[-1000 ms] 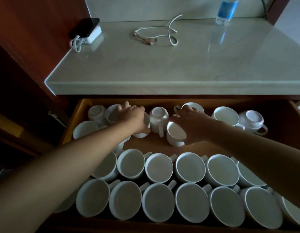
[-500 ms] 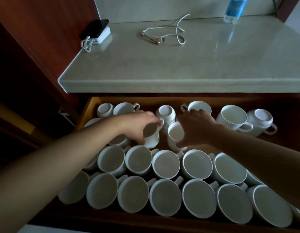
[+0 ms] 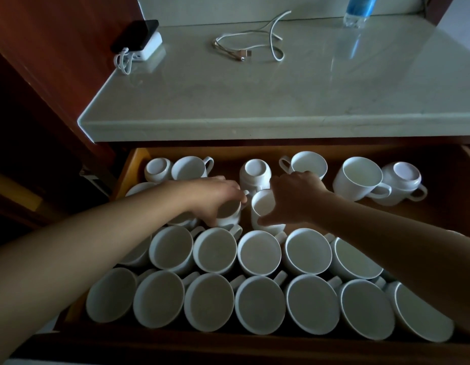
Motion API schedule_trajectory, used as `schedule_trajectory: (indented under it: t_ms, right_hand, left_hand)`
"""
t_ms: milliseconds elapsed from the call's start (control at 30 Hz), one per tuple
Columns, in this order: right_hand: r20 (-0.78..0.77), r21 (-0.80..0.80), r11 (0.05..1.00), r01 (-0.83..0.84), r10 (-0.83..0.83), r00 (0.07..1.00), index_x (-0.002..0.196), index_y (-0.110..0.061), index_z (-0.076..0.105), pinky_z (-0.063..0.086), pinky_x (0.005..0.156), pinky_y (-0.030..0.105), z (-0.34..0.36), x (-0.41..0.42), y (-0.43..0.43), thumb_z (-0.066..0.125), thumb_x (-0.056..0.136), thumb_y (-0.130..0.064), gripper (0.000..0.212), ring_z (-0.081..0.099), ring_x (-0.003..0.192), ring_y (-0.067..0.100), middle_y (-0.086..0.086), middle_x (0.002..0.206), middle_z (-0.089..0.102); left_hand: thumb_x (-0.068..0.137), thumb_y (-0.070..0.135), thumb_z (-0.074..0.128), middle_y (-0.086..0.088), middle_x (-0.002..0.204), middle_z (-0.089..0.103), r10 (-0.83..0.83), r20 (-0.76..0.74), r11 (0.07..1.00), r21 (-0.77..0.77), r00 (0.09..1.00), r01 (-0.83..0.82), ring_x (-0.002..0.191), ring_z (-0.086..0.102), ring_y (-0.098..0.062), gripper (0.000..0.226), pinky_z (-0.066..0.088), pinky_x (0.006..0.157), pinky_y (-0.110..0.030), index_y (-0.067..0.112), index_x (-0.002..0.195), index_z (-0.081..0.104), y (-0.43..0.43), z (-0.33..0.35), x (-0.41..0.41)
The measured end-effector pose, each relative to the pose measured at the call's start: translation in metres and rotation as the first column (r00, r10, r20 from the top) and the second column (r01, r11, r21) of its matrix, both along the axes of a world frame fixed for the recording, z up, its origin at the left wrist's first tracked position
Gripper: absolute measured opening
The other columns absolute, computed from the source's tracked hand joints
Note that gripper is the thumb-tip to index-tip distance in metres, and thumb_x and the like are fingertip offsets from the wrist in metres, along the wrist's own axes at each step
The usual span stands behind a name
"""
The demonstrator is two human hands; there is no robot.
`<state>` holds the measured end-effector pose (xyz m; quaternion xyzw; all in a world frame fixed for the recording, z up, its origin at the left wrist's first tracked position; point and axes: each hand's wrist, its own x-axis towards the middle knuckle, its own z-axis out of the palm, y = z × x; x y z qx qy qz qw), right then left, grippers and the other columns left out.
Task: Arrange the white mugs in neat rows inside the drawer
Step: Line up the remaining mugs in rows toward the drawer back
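Note:
An open wooden drawer (image 3: 135, 164) holds many white mugs. Two packed rows of upright mugs fill the near half, for example one mug (image 3: 260, 254) in the second row. My left hand (image 3: 215, 196) grips an upright mug (image 3: 228, 210) just behind that row. My right hand (image 3: 294, 198) holds a neighbouring mug (image 3: 262, 206) by its rim, thumb low on its side. Loose mugs stand along the back: an upside-down one (image 3: 255, 173) between my hands, another upside-down one (image 3: 158, 169) at the far left, upright ones (image 3: 359, 180) at the right.
A pale stone counter (image 3: 281, 101) overhangs the drawer's back. On it lie a white cable (image 3: 252, 43), a phone on a white charger (image 3: 139, 46) and a blue water bottle (image 3: 357, 9). A dark wooden cabinet wall (image 3: 57, 61) stands at the left. The drawer's front edge (image 3: 228, 346) is nearest.
My left hand took a mug from the back left and brought it toward the second row. My right hand stayed on its mug. The camera tilted nearer the drawer.

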<state>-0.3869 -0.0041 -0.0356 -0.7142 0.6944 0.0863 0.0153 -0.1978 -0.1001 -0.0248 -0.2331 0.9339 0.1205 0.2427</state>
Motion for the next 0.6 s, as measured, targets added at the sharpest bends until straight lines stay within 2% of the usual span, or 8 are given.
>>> schedule_trajectory:
  t_ms: [167, 300, 433, 533, 600]
  right_hand:
    - [0.032, -0.024, 0.995, 0.102, -0.101, 0.994, 0.086, -0.019, 0.048, 0.035, 0.062, 0.029, -0.001, 0.016, 0.007, 0.056, 0.057, -0.083, 0.071, 0.050, 0.068, 0.019, -0.004, 0.075, 0.053]
    - [0.068, -0.058, 0.987, 0.153, -0.149, 0.987, 0.084, -0.018, 0.043, 0.036, 0.064, 0.029, -0.006, 0.027, 0.008, 0.057, 0.056, -0.084, 0.073, 0.056, 0.071, 0.019, -0.003, 0.083, 0.063]
    - [0.043, -0.080, 0.984, 0.156, -0.153, 0.987, 0.095, -0.016, 0.047, 0.034, 0.066, 0.030, -0.008, 0.030, 0.013, 0.057, 0.058, -0.084, 0.078, 0.062, 0.082, 0.020, 0.000, 0.093, 0.065]
    - [0.019, -0.067, 0.985, 0.161, -0.160, 0.987, 0.105, -0.014, 0.051, 0.033, 0.067, 0.031, -0.004, 0.027, 0.015, 0.057, 0.059, -0.085, 0.084, 0.064, 0.087, 0.022, 0.001, 0.096, 0.066]
    - [0.008, -0.068, 0.985, 0.161, -0.161, 0.987, 0.105, -0.014, 0.052, 0.033, 0.067, 0.031, -0.003, 0.026, 0.015, 0.057, 0.060, -0.084, 0.084, 0.064, 0.088, 0.022, 0.001, 0.097, 0.066]
  left_hand:
    - [0.073, 0.019, 0.079, 0.008, 0.143, 0.037, 0.005, -0.002, 1.000, 0.004, 1.000, -0.005, 0.116, 0.039, -0.016, 0.084, 0.046, 0.095, -0.038, 0.033, 0.144, 0.036, -0.002, -0.005, 0.005]
    - [0.073, 0.022, 0.079, 0.005, 0.142, 0.036, -0.021, -0.016, 1.000, 0.000, 1.000, 0.021, 0.118, 0.039, -0.017, 0.085, 0.046, 0.095, -0.038, 0.031, 0.145, 0.034, -0.002, -0.007, 0.011]
    - [0.075, 0.011, 0.072, 0.005, 0.144, 0.029, 0.001, 0.049, 1.000, 0.027, 0.999, -0.002, 0.121, 0.035, -0.018, 0.082, 0.048, 0.091, -0.037, 0.039, 0.143, 0.034, 0.003, -0.004, 0.010]
    - [0.076, 0.009, 0.059, 0.006, 0.150, 0.019, 0.070, 0.092, 0.993, 0.086, 0.993, -0.078, 0.133, 0.026, -0.023, 0.070, 0.043, 0.090, -0.032, 0.043, 0.135, 0.043, 0.009, 0.006, 0.004]
    - [0.077, 0.009, 0.055, 0.008, 0.150, 0.018, 0.115, 0.025, 0.988, 0.096, 0.993, -0.117, 0.136, 0.022, -0.022, 0.056, 0.041, 0.093, -0.032, 0.041, 0.123, 0.053, 0.016, 0.012, 0.004]
